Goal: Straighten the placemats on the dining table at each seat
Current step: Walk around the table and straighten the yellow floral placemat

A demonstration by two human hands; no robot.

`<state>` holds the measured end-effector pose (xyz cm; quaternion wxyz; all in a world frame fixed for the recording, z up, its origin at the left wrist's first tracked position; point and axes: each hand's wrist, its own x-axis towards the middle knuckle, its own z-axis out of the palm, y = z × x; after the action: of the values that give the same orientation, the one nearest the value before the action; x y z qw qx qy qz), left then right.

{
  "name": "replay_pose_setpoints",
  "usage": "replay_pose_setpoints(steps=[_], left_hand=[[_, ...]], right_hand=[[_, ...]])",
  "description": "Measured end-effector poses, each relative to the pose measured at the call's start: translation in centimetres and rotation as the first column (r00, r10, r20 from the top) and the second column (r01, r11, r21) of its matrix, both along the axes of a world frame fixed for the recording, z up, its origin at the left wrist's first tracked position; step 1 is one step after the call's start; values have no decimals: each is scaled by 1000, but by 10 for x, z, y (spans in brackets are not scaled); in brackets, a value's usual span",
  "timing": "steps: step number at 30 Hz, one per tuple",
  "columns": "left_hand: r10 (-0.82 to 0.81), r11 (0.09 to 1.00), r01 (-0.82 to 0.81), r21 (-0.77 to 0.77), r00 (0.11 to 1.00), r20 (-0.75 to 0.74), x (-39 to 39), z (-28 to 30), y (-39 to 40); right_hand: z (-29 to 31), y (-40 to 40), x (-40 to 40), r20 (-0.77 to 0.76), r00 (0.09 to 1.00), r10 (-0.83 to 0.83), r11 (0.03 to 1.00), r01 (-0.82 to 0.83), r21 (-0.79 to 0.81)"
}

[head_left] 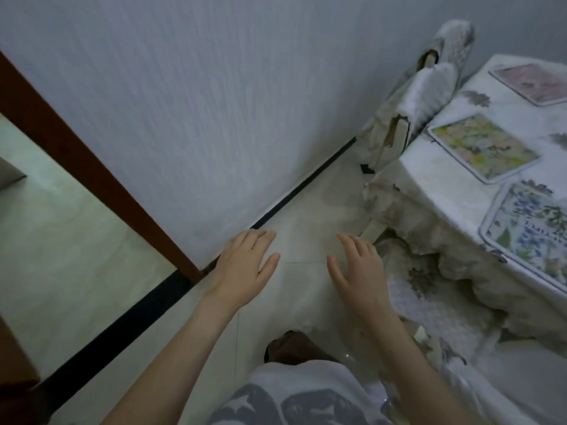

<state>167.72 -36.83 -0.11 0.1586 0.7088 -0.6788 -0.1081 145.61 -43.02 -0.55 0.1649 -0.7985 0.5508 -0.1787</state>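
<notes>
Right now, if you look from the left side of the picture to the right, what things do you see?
Brown door frame → left hand → right hand → covered chair → yellow-green placemat → blue flowered placemat.

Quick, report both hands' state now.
Left hand: open, holding nothing, over the floor.
Right hand: open, holding nothing, short of the table.

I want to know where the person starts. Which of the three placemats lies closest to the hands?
The blue-flowered placemat, at the table edge nearest the right hand. The yellow-green placemat and the pink placemat lie farther along the table.
</notes>
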Motion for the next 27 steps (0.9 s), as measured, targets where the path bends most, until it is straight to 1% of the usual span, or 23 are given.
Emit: replay_pose_setpoints(steps=[3,9,14,16,19,22,25,27], left_hand=[[-40,999,40,-6,999,-17,4,13,-60],[-165,984,163,-71,986,-22,9,28,-169],[-281,958,277,-71,958,-59,10,13,-247],[-330,943,327,-67,943,-46,14,7,-280],[-426,904,424,-53,904,-23,19,3,-338],[-530,846,528,-69,848,-4,22,10,-399],[-616,784,615,-86,788,17,16,26,-456],[-679,730,676,-101,734,3,6,37,-488]], right_hand=[[8,-50,5,8,999,-45,999,45,-8],[20,-133,5,2,988,-156,986,155,-55],[11,-189,5,-6,968,-252,967,252,-42],[5,-211,9,-16,957,-290,957,289,-41],[0,-248,18,-23,932,-361,932,360,-40],[3,-285,27,-14,891,-454,890,453,-45],[10,-317,31,23,828,-560,826,560,-68],[16,-334,30,44,779,-625,775,627,-82]])
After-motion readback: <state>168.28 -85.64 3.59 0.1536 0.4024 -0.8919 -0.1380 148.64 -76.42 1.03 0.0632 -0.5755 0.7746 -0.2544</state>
